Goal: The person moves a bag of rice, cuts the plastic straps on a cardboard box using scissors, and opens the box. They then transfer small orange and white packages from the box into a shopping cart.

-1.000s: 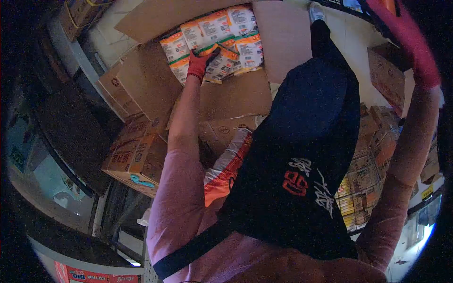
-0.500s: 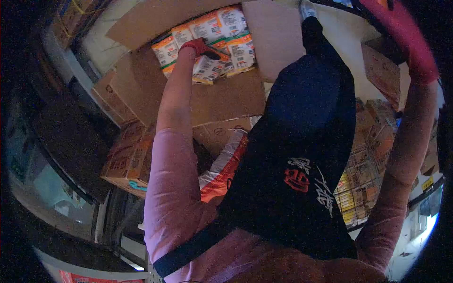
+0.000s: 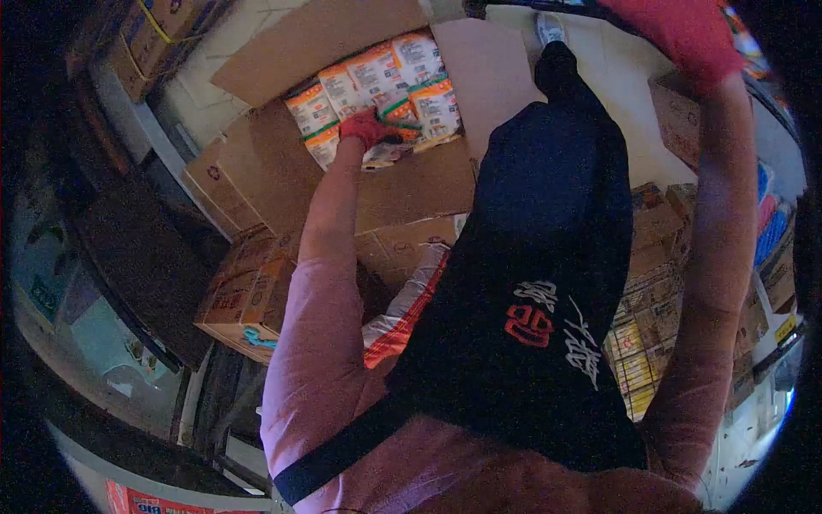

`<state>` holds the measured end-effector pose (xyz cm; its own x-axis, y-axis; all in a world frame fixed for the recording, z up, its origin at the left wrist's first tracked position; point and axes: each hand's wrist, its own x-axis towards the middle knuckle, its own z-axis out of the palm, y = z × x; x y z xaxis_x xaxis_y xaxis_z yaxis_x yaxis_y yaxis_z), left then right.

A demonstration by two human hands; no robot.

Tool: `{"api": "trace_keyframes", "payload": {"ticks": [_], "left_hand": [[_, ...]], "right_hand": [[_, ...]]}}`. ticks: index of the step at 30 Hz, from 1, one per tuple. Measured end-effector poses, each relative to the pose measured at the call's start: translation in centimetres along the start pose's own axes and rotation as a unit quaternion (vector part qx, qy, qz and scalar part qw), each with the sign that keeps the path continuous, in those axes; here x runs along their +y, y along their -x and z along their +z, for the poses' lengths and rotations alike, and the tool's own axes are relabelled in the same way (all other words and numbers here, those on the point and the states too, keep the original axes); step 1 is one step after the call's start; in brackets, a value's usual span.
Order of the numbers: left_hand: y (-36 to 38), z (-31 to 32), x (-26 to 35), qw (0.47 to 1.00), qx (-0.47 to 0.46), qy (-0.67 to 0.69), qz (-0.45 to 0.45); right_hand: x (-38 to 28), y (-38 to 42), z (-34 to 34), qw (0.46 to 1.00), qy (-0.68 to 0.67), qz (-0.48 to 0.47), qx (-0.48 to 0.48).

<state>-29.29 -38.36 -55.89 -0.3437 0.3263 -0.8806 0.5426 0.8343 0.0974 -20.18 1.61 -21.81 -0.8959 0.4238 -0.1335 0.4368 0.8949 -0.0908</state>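
Note:
An open cardboard box [image 3: 411,193] holds rows of white-and-orange packets [image 3: 372,73], some with green edges. My left hand [image 3: 368,130], in a red glove with dark finger pads, lies over the packets near the box's near side. Its fingers look stretched across a tilted packet [image 3: 404,128], with their tips partly hidden. At the top right, my right hand [image 3: 681,38] is raised away from the box, also in a red glove. It is blurred and cut by the frame edge, so its fingers and anything in them cannot be made out.
A red-and-white sack [image 3: 398,321] lies beside my dark apron [image 3: 548,214]. A closed carton [image 3: 244,295] stands at the left. To the right are a wire basket [image 3: 634,360] with yellow packets and more cartons [image 3: 676,120]. My shoe [image 3: 550,30] rests on pale floor tiles.
My left hand has slid toward the near side of the box, over the packets. My right hand has swung left along the top of the view. The view has shifted slightly.

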Motion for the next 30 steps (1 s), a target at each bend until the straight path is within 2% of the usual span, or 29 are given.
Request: {"api": "trace_keyframes", "payload": {"ticks": [1,4,5,7,8,10,12,15,18,20,22,24,26,27,28,29,30], "left_hand": [[1.4,0.2,0.4,0.999,0.047,-0.004,0.024],[5.2,-0.9,0.9,0.999,0.033,0.037,0.004],[6.8,-1.8,1.1,0.995,0.053,0.087,0.003],[8.6,-2.8,0.3,0.983,0.104,0.154,-0.005],[8.7,-2.9,-0.7,0.976,0.134,0.170,-0.012],[10.9,-4.6,-1.5,0.956,0.202,0.210,-0.035],[13.1,-6.8,-1.9,0.864,0.165,0.474,0.049],[16.1,-10.3,0.0,0.780,0.292,0.554,-0.007],[16.1,-15.1,-0.9,0.677,0.316,0.653,0.127],[21.1,-22.2,4.8,0.591,0.329,0.702,0.224],[23.0,-27.4,7.9,0.526,0.362,0.702,0.315],[26.3,-32.6,13.6,0.394,0.317,0.730,0.460],[29.4,-37.5,21.5,0.502,0.443,0.623,0.404],[29.6,-39.5,25.5,0.518,0.506,0.524,0.449],[31.9,-41.6,29.8,0.553,0.555,0.350,0.513],[33.1,-43.6,34.0,0.510,0.653,0.197,0.524],[34.0,-44.6,37.5,0.526,0.669,0.101,0.515]], "right_hand": [[-0.4,0.0,-0.2,1.000,0.004,-0.002,0.004],[-2.3,-0.7,-0.9,1.000,0.010,-0.005,-0.006],[-3.3,-1.3,-2.6,0.994,-0.032,0.031,-0.099],[-2.8,-1.8,-3.0,0.988,-0.043,0.024,-0.144],[-1.5,-1.7,-0.9,0.995,-0.009,-0.018,-0.100],[-1.7,-1.4,-2.4,0.991,-0.037,-0.042,-0.122],[-1.8,-1.5,-2.3,0.989,-0.058,-0.061,-0.119],[-1.3,-1.7,-0.9,0.990,-0.082,-0.068,-0.094],[-1.6,-2.1,-1.4,0.986,-0.100,-0.063,-0.116],[-1.7,-2.2,-1.9,0.986,-0.101,-0.051,-0.126],[-2.1,-1.3,-3.6,0.982,-0.121,-0.018,-0.144],[-2.1,-1.1,-4.1,0.982,-0.135,-0.011,-0.131],[-1.7,-1.4,-1.8,0.986,-0.139,-0.030,-0.084],[-1.7,-1.4,-2.0,0.986,-0.140,-0.033,-0.085],[-1.7,-1.4,-2.3,0.986,-0.141,-0.036,-0.086],[-1.6,-1.2,-2.5,0.985,-0.143,-0.040,-0.092],[-1.4,-1.1,-3.0,0.985,-0.139,-0.038,-0.093]]}}
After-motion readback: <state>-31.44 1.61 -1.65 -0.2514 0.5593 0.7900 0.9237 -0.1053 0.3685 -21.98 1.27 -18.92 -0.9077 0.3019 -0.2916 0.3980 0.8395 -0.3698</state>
